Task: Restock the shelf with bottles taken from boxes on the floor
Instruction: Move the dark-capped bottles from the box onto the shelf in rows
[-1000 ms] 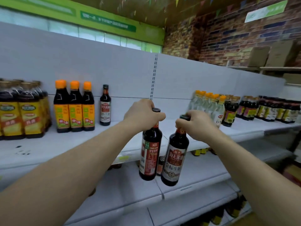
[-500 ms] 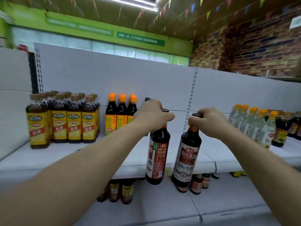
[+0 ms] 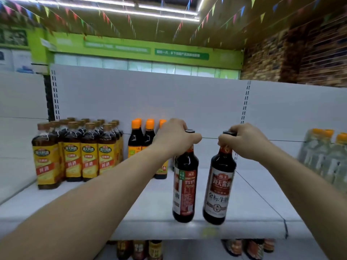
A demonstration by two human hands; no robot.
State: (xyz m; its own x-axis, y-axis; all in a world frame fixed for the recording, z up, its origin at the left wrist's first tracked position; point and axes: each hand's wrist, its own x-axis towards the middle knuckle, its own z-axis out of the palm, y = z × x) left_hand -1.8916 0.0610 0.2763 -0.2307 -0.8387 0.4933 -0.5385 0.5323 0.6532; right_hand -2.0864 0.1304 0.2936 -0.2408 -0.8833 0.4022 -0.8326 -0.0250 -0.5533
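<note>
Two dark soy sauce bottles hang side by side over the front of the white top shelf (image 3: 146,207). My left hand (image 3: 173,136) grips the neck of the left bottle (image 3: 185,186), whose red and white label is turned sideways. My right hand (image 3: 244,140) grips the neck of the right bottle (image 3: 219,186), whose white and red label faces me. Both bottles are upright, with their bases near the shelf's front edge; whether they touch the shelf I cannot tell.
Several yellow-labelled bottles (image 3: 75,152) stand at the left of the shelf. Orange-capped dark bottles (image 3: 142,137) are behind my left arm. Clear bottles with orange caps (image 3: 324,156) stand at the right. More bottles (image 3: 139,249) sit on the lower shelf.
Both hands have carried the bottles up and forward from below the shelf edge to above the top shelf. The view has shifted left and upward.
</note>
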